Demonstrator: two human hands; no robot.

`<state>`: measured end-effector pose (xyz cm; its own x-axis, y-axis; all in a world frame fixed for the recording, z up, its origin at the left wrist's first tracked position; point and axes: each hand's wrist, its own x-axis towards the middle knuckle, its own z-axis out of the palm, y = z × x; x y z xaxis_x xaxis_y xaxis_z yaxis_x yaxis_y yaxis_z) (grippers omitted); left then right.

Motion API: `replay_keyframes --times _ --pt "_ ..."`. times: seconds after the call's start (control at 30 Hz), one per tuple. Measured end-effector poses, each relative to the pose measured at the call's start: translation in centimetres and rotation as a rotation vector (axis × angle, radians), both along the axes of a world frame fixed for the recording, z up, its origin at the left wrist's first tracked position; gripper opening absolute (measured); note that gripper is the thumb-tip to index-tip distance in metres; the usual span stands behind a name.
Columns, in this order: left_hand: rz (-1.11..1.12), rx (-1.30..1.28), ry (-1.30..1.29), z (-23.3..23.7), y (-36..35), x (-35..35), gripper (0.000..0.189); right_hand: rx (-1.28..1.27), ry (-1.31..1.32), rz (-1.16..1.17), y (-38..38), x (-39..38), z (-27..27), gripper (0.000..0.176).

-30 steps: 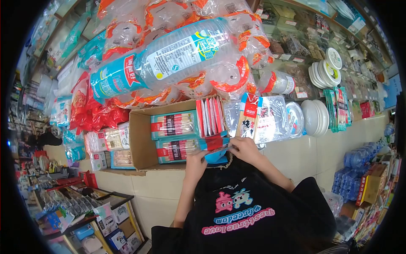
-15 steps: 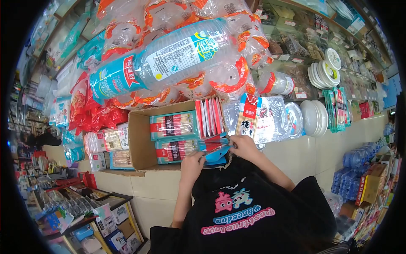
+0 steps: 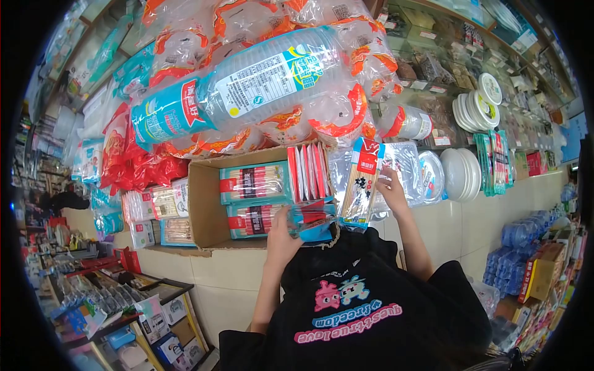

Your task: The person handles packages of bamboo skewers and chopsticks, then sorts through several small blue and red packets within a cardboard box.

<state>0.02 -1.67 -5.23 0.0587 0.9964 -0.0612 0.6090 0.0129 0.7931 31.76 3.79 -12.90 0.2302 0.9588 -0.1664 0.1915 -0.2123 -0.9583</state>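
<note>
My left hand [image 3: 283, 240] is at the front of an open cardboard box [image 3: 207, 210], its fingers closed at the left edge of a blue plastic packet [image 3: 317, 232]. What lies inside that packet I cannot make out. Beside it, packs of chopsticks [image 3: 253, 184] lie in the box, with red-edged packets [image 3: 307, 172] standing upright behind. My right hand [image 3: 391, 187] is just right of a pack of wooden skewers [image 3: 362, 179] with a blue and red header. Its fingers are bent and apart, near the pack's edge, and hold nothing I can see.
A large wrapped stack of plastic cups [image 3: 247, 86] lies behind the box, above more bagged cups. Clear plastic packs [image 3: 399, 176] and white plates [image 3: 463, 173] are on the right. Red bags [image 3: 127, 154] are on the left. A display rack [image 3: 154, 309] stands lower left.
My right hand has let go of the blue packet and moved right and up, beside the skewer pack, whose lower end now shows. My left hand stays at the packet, its fingers slightly higher.
</note>
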Motion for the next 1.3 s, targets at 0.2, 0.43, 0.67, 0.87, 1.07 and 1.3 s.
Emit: replay_keyframes --times 0.2,0.43,0.67,0.87,1.07,1.3 --pt "0.059 0.035 -0.14 -0.8 -0.3 1.1 0.073 0.012 -0.104 -0.025 0.4 -0.4 -1.3 0.06" --pt "0.095 -0.004 -0.235 -1.1 -0.8 0.9 0.07 -0.137 0.283 -0.098 1.5 -1.2 0.3 0.05" --pt "-0.069 0.161 -0.1 -0.3 0.5 0.2 0.051 -0.282 0.253 0.062 1.5 -2.4 1.2 0.026" --pt "-0.087 0.025 -0.079 1.3 0.5 -0.1 0.043 -0.256 0.425 0.088 1.1 -2.5 2.9 0.024" --pt "-0.163 0.099 -0.131 0.3 0.5 -0.2 0.042 -0.134 0.546 0.087 0.6 -1.5 4.5 0.028" --pt "-0.206 -0.036 -0.087 1.1 0.3 -0.5 0.037 0.157 0.791 0.082 0.9 -0.7 9.2 0.033"
